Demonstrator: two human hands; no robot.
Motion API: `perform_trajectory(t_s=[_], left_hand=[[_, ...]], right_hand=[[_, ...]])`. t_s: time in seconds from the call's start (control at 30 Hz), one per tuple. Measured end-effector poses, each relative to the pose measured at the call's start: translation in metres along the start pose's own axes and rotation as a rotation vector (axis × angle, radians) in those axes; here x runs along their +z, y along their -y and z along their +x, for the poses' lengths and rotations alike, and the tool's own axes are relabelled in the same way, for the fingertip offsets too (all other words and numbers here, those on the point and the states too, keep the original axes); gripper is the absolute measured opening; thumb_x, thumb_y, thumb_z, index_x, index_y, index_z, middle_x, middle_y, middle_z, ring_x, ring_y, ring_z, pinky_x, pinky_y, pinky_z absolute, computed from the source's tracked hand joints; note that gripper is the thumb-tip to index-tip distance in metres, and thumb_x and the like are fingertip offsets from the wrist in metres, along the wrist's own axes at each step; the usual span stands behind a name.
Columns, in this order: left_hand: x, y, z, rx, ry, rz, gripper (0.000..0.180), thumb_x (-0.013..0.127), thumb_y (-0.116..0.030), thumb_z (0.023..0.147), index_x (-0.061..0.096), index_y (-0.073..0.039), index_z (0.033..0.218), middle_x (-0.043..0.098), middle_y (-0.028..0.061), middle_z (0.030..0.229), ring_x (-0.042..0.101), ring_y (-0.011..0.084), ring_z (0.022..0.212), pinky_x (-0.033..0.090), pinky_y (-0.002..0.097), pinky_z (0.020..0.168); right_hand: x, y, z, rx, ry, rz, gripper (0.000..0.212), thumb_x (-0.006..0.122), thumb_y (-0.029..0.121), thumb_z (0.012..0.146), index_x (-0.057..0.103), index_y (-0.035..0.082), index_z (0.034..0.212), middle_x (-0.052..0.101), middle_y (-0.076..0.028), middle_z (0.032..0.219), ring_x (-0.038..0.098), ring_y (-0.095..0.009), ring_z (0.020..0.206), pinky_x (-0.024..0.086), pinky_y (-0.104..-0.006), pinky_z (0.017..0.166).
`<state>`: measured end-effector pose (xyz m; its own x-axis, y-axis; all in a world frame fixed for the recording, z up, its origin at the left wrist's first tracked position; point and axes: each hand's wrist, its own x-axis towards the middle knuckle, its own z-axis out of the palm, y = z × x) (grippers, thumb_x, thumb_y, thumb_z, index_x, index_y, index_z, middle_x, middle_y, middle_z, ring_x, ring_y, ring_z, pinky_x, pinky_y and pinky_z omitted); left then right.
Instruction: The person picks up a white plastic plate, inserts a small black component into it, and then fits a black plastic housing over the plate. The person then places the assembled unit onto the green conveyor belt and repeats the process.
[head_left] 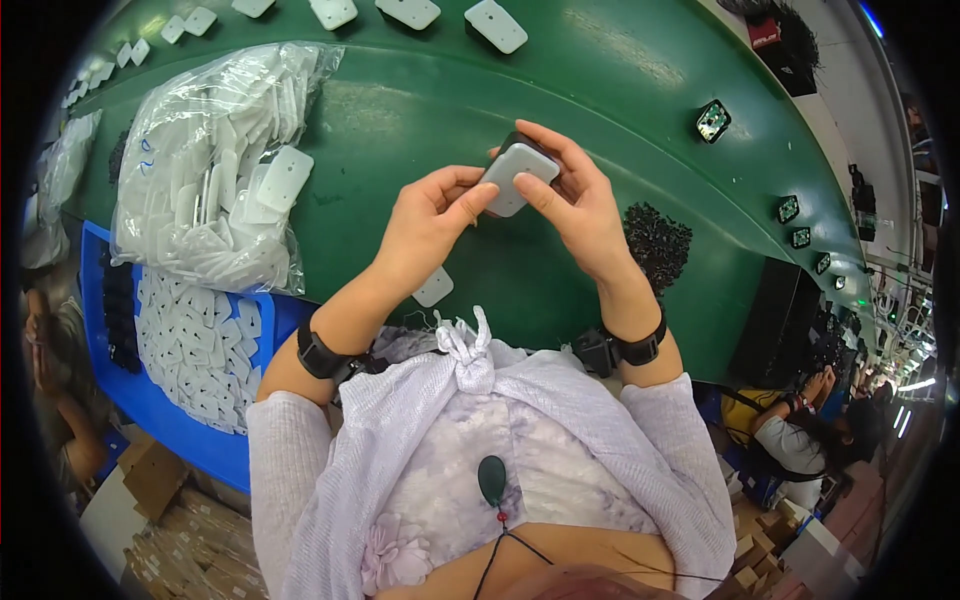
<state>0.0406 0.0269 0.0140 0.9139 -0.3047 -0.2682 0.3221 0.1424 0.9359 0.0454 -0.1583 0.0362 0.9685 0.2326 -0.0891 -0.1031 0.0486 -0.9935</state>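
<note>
Here, a white rounded-rectangular cover plate (512,187) sits on a black casing (517,142), raised over the green worktable (400,120) between both hands. The left hand (437,213) grips its left edge, thumb on the near left corner and fingers curled behind. The right hand (578,203) is clamped on the right side: thumb flat on the white face, index finger along the casing's far end. A loose white plate (434,287) lies nearer, left; a heap of black parts (656,248) lies right.
</note>
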Motion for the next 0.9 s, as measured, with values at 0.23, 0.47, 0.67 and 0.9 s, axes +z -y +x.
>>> perform_trajectory(t_s=[0.23, 0.47, 0.67, 0.9], left_hand=[[0.014, 0.004, -0.005, 0.054, -0.007, -0.058, 0.029, 0.062, -0.021, 0.092, 0.062, 0.002, 0.109, 0.067, 0.0039, 0.088, 0.057, 0.0071, 0.076, 0.045, 0.0213, 0.066], [0.008, -0.001, -0.004, 0.077, -0.094, -0.123, 0.028, 0.063, -0.023, 0.091, 0.063, 0.002, 0.104, 0.067, 0.0037, 0.087, 0.056, 0.0064, 0.073, 0.045, 0.0213, 0.065], [0.007, -0.009, -0.006, 0.098, -0.070, -0.114, 0.025, 0.062, -0.024, 0.092, 0.057, 0.000, 0.098, 0.067, 0.0059, 0.086, 0.061, 0.0064, 0.078, 0.045, 0.0202, 0.064], [0.014, -0.009, -0.010, 0.162, -0.059, -0.081, 0.024, 0.064, -0.021, 0.091, 0.055, 0.000, 0.096, 0.065, 0.0072, 0.086, 0.061, 0.0076, 0.078, 0.045, 0.0206, 0.063]], right_hand=[[0.012, -0.001, -0.007, -0.144, -0.185, -0.159, 0.043, 0.068, 0.012, 0.086, 0.050, 0.001, 0.124, 0.060, -0.008, 0.109, 0.057, -0.014, 0.100, 0.045, -0.0271, 0.089], [0.017, -0.001, -0.004, -0.145, -0.120, 0.113, 0.042, 0.057, 0.011, 0.093, 0.044, 0.000, 0.131, 0.057, -0.013, 0.121, 0.055, -0.017, 0.110, 0.043, -0.0307, 0.095], [0.022, 0.004, 0.000, -0.073, -0.120, 0.085, 0.041, 0.059, 0.014, 0.093, 0.046, 0.000, 0.129, 0.058, -0.010, 0.115, 0.056, -0.015, 0.105, 0.045, -0.0292, 0.092], [0.017, 0.004, -0.001, -0.080, -0.130, -0.007, 0.037, 0.062, 0.016, 0.091, 0.050, 0.001, 0.123, 0.060, -0.008, 0.106, 0.056, -0.013, 0.096, 0.047, -0.0282, 0.087]])
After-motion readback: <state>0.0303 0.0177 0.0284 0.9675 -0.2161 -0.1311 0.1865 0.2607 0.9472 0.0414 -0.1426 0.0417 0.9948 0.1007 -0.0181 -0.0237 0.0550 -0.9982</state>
